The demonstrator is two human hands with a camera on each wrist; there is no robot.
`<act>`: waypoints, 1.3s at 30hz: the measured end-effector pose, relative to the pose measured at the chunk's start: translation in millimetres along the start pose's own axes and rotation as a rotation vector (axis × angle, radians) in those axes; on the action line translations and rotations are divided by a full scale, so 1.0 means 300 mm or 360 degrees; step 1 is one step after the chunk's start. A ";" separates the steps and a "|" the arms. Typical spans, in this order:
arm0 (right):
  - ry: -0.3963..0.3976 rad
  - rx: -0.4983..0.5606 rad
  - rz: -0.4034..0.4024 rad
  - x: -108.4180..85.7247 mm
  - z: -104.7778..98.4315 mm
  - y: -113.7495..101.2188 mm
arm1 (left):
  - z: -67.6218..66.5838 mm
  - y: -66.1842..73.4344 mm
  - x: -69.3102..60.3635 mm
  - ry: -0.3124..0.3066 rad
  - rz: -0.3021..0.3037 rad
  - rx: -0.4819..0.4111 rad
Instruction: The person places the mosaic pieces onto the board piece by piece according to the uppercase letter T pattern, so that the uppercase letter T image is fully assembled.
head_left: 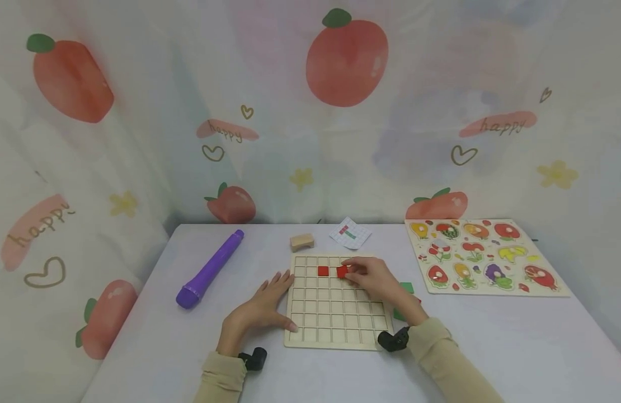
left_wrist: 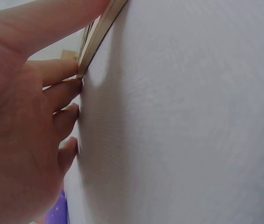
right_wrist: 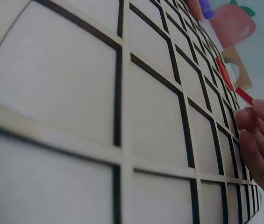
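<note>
A wooden grid board lies on the table, seen close up in the right wrist view. One red square lies in a cell near its far edge. My right hand pinches a second red square between thumb and fingertips, just right of the first; in the right wrist view the pinched square is tilted above the grid by the hand. My left hand rests at the board's left edge, fingers spread and thumb on its near left corner; in the left wrist view the hand touches the board's side.
A purple microphone lies at the left. Behind the board are a wooden arch block and a patterned card. Green pieces lie partly under my right forearm. A fruit puzzle board lies at the right.
</note>
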State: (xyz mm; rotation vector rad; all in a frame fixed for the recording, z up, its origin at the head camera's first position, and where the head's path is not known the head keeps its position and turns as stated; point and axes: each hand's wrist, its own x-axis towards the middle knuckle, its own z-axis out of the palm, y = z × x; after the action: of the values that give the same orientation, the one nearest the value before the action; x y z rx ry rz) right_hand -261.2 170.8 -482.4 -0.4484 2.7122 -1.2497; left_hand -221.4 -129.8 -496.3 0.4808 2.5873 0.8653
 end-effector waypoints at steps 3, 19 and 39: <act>-0.0010 -0.0033 0.0004 0.010 0.009 0.000 | 0.000 0.004 -0.001 -0.0005 0.0012 -0.0015; -0.0030 -0.0094 0.0012 0.049 0.034 -0.012 | 0.009 -0.004 0.003 -0.0010 0.0073 -0.0004; -0.0071 -0.0126 -0.0041 0.070 0.048 -0.001 | -0.004 0.011 -0.007 -0.0001 0.0015 -0.0005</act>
State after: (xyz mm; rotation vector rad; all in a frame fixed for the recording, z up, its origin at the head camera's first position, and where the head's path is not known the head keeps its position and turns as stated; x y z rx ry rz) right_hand -277.7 153.4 -491.3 -0.5151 2.7340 -1.1276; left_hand -219.4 -128.8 -492.6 0.4928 2.5846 0.8726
